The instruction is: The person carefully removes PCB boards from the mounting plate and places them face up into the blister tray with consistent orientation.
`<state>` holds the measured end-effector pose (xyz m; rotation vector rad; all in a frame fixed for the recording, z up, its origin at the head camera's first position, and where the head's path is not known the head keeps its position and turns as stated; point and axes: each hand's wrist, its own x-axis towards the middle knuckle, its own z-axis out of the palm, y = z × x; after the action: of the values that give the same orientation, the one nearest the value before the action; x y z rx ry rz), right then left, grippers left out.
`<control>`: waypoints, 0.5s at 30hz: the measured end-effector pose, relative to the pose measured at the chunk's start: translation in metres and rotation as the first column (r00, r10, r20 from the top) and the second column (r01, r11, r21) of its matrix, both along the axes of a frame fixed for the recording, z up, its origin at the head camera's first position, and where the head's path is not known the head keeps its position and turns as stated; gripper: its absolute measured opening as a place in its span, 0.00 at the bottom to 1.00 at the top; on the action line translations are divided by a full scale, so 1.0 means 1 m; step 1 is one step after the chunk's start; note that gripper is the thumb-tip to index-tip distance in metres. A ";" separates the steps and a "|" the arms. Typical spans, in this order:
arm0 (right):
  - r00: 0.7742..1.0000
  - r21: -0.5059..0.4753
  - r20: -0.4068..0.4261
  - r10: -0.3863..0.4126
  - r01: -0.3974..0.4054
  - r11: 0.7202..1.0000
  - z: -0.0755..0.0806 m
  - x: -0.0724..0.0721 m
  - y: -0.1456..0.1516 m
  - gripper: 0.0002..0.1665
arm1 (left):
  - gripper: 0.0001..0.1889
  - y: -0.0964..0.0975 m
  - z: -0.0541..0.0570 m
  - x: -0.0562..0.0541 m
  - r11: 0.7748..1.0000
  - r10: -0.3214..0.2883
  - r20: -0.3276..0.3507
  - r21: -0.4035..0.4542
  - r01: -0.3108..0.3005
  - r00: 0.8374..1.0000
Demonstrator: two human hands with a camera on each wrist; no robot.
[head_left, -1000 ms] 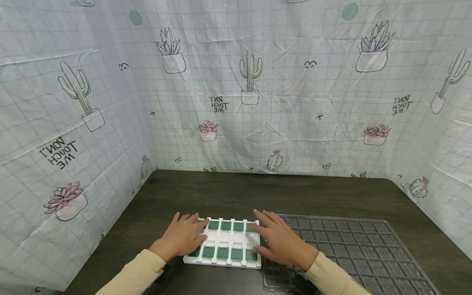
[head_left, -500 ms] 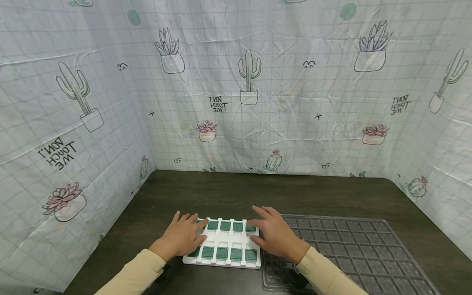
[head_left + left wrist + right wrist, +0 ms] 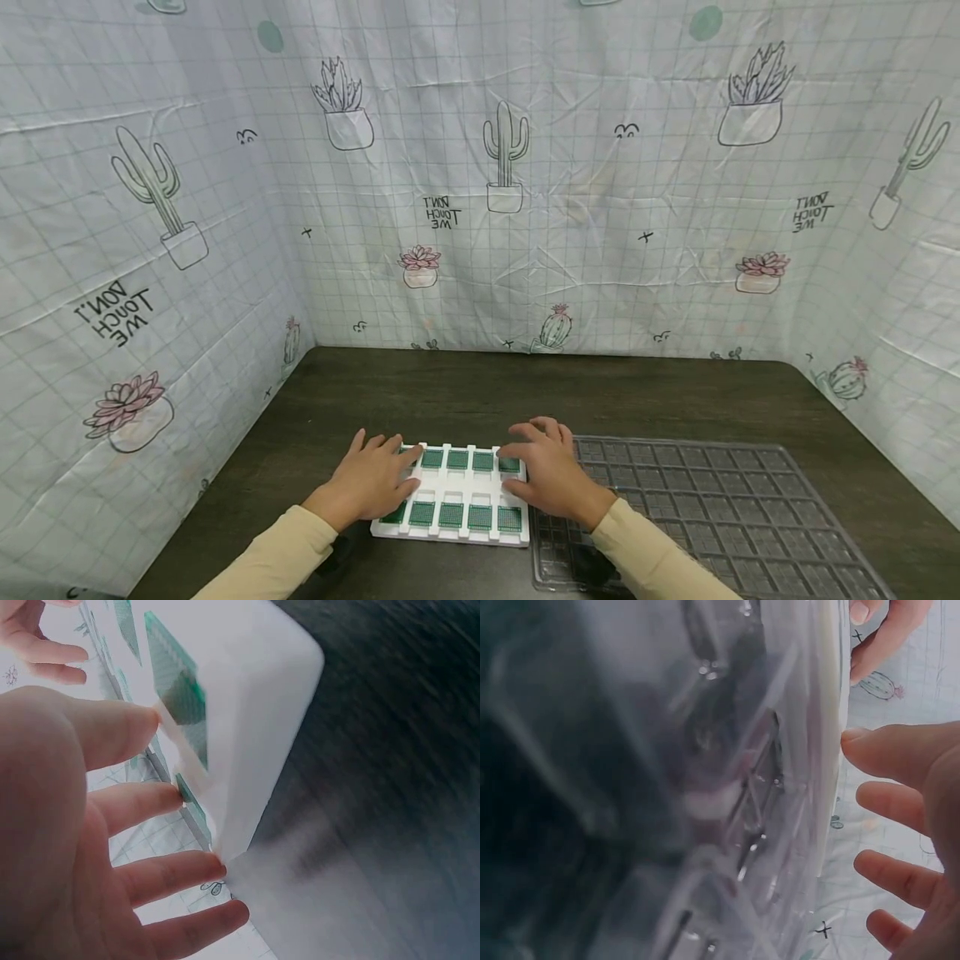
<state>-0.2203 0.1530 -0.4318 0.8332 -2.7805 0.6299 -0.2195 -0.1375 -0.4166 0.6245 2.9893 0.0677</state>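
A white tray (image 3: 442,482) lies on the dark table, with green circuit boards (image 3: 452,515) in slots along its two long sides. My left hand (image 3: 363,482) rests over its left end with spread fingers. In the left wrist view, the thumb (image 3: 124,731) touches the tray beside a board (image 3: 180,686), and other fingertips meet its edge. My right hand (image 3: 553,473) is at the tray's right end, thumb and index finger over that end, the other fingers slightly bent. Nothing shows between the right fingers (image 3: 900,881). Parts of the end boards are hidden under the hands.
A clear plastic tray (image 3: 720,500) with many shallow compartments lies to the right, against or very near the white tray; the right forearm passes over it. Cloth printed with cacti (image 3: 506,275) hangs behind the table (image 3: 420,392) and at both sides.
My right hand has shifted slightly left along the white tray's right end, and its fingers have bent a little more. The left hand and both trays stay where they were.
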 end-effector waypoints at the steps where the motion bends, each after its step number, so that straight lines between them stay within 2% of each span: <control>1: 1.000 -0.011 0.010 -0.004 0.004 1.000 -0.001 -0.001 0.000 0.15 | 0.27 0.000 0.000 0.000 1.000 0.001 0.003 0.000 -0.001 1.000; 5: 1.000 -0.031 0.023 -0.020 0.021 0.999 -0.004 -0.004 0.000 0.13 | 0.27 0.001 0.001 0.001 1.000 0.003 0.008 0.002 -0.003 1.000; 15: 0.998 -0.028 -0.017 -0.066 0.065 0.997 -0.006 -0.010 0.001 0.12 | 0.27 0.001 0.001 0.001 1.000 0.005 -0.001 0.003 -0.005 1.000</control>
<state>-0.2307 0.1537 -0.4377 0.7357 -2.7638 0.6450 -0.2188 -0.1363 -0.4160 0.6175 2.9930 0.0726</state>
